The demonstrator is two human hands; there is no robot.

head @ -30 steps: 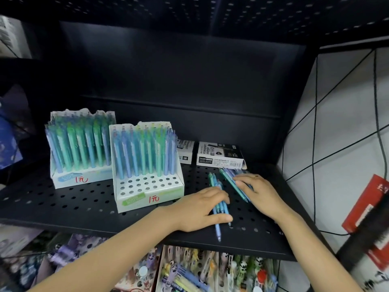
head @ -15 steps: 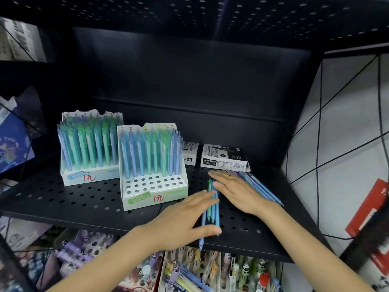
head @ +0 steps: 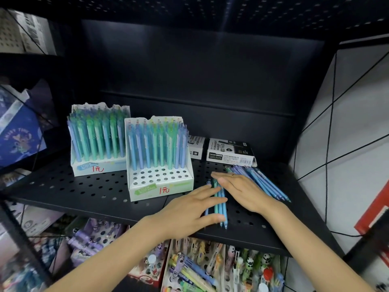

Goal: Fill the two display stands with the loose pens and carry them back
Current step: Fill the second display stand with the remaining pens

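On the black perforated shelf (head: 84,192), nearest its front edge, the left hand (head: 189,211) lies flat with fingers straight and spread, its fingertips resting on a small bundle of loose pens (head: 220,204). These few pens are slim, blue and teal, laid side by side and pointing toward the shelf's front edge. Just right of them the right hand (head: 242,188) is also flat, fingers straight and together, its inner edge against the same bundle; neither hand grips anything. Behind the right hand a second group of loose pens (head: 265,182) fans out diagonally, blue and lilac, partly hidden by the hand. Left of the bundle stands the nearer display stand (head: 162,186), white card with several front holes empty and upright blue-green pens filling its back rows. Farther back and left is the second display stand (head: 92,165), packed with similar pens. Two marker boxes (head: 229,153) sit toward the shelf's rear.
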